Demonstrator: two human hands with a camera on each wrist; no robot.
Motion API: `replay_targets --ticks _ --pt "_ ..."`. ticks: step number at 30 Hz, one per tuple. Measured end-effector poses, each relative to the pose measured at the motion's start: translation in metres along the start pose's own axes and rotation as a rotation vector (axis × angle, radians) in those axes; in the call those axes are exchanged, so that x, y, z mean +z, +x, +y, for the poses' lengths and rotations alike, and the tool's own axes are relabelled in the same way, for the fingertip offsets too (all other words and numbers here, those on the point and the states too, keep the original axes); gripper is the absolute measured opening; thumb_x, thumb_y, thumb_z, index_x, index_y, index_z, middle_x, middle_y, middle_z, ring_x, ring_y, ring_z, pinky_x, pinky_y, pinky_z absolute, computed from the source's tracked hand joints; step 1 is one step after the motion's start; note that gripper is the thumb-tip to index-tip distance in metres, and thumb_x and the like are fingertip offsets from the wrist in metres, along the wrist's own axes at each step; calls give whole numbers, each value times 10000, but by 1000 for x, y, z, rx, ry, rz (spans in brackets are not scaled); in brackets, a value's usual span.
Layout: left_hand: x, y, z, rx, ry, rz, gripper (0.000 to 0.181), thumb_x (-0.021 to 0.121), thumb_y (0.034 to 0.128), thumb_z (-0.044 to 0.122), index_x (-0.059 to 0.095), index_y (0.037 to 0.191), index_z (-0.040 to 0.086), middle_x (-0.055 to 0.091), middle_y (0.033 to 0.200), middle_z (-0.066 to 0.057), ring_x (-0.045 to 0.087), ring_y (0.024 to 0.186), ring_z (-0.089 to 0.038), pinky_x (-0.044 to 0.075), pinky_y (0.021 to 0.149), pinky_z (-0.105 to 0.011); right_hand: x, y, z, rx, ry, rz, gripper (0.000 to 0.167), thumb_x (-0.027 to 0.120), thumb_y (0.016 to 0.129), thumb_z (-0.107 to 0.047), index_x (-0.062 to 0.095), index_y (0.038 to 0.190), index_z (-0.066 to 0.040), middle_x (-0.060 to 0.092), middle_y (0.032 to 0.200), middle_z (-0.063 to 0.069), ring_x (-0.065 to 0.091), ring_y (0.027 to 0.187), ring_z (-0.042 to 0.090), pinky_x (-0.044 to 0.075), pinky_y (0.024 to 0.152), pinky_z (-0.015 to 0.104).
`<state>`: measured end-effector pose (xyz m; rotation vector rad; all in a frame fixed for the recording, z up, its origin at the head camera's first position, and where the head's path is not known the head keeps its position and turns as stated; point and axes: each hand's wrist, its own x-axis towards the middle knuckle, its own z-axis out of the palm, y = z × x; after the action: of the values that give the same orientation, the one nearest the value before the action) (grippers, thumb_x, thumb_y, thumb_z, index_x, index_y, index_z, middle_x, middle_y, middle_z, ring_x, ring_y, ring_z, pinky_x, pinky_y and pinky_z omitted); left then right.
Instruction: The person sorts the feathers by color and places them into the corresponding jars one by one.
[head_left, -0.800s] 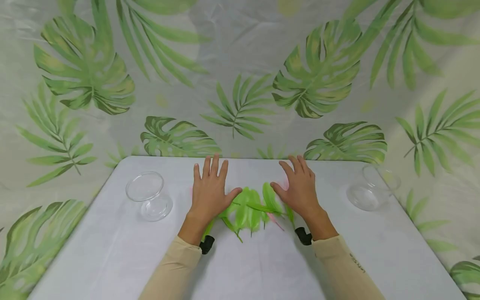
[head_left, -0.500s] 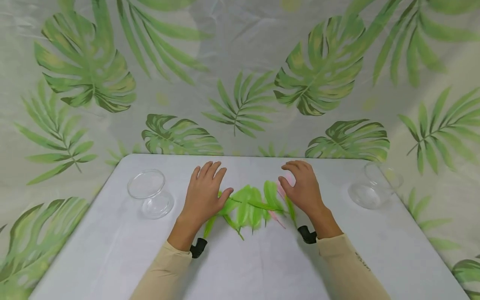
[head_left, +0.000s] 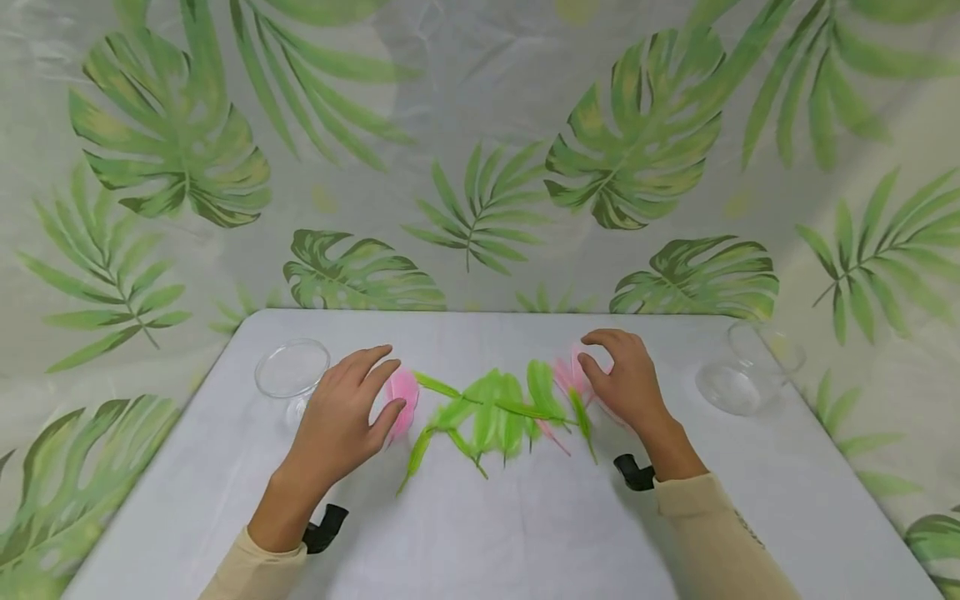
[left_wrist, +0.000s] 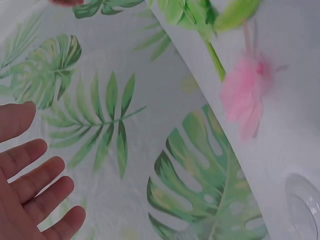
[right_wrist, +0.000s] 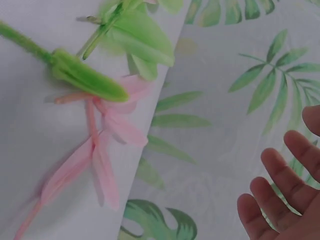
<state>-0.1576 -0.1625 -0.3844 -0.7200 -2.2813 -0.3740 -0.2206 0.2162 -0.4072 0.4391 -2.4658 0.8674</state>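
Observation:
Soft green feathers (head_left: 487,417) with thin quills lie in a loose heap mid-table. Pink feathers (head_left: 402,393) sit at the heap's left end, and more pink feathers (head_left: 566,375) at its right. My left hand (head_left: 337,421) hovers over the table just left of the pink ones, fingers loosely bent and holding nothing. It partly covers the foot of a clear stemmed bowl (head_left: 291,367). On the other side, my right hand (head_left: 622,379) hangs beside the right pink feathers, fingers relaxed, with no object in it. Both palms look bare in the wrist views.
A second clear bowl (head_left: 731,390) stands near the table's right edge. White cloth (head_left: 480,533) covers the table. A leaf-patterned sheet (head_left: 495,108) hangs behind it. Black wrist mounts (head_left: 326,527) stick out beneath both wrists.
Both hands have moved apart from the heap, the left one farther left and toward me, the right one slightly right. Pink feathers at both ends have come into fuller view.

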Motion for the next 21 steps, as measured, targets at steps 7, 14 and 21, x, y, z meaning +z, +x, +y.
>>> replay_targets --ticks 7,14,21 --pt "-16 -13 -12 -37 -12 29 424 790 773 117 667 1161 -2 650 1263 -162 617 1131 -366 533 849 -535 -3 -7 5 73 39 -51 241 666 919 -95 678 1142 -5 672 1200 210 572 1155 413 498 908 563" --pt "-24 -22 -25 -81 -59 88 449 799 730 75 671 1149 -24 660 1231 -191 606 1105 -398 499 889 -542 -5 -12 4 153 111 -124 270 630 966 -146 652 1212 -39 644 1256 192 588 1179 373 533 913 538" --pt "-28 -33 -47 -217 -106 177 559 818 674 79 641 1189 -47 608 1291 -242 532 1160 -466 395 969 -572 -3 -14 3 191 138 -155 276 605 982 -155 646 1230 -44 639 1278 185 582 1185 365 524 924 539"
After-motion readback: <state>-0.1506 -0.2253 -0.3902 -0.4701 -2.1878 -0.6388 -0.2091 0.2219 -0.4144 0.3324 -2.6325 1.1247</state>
